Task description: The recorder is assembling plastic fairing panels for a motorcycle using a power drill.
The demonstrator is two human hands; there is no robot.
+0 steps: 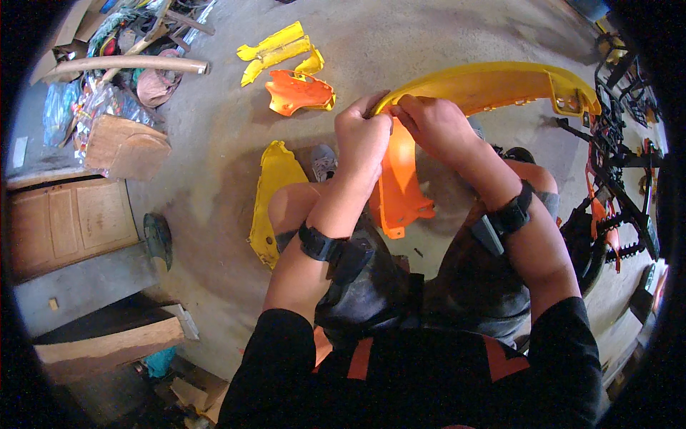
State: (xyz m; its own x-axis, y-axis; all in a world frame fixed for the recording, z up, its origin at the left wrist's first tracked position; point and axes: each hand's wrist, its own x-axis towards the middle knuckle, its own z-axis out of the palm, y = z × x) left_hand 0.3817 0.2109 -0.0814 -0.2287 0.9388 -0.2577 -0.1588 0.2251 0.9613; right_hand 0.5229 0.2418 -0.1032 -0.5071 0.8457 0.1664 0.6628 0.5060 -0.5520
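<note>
My left hand (363, 136) is closed on the narrow end of a long, curved yellow plastic panel (493, 84). My right hand (437, 126) pinches the same end just beside it, fingertips pressed in where the yellow panel meets an orange plastic panel (401, 182). The orange panel hangs down between my knees, its lower end notched. From my hands the yellow panel arches out to the far right, ending in a bracket-like frame. My fingers hide the joint, so I cannot tell whether the two panels are fastened together.
Beside my left leg lies another yellow panel (273, 200). Farther off on the floor are an orange piece (300, 93) and several yellow pieces (275, 50). Scrap and a cardboard tube (132, 66) crowd the left. A partly stripped black motorbike (618, 171) stands at right.
</note>
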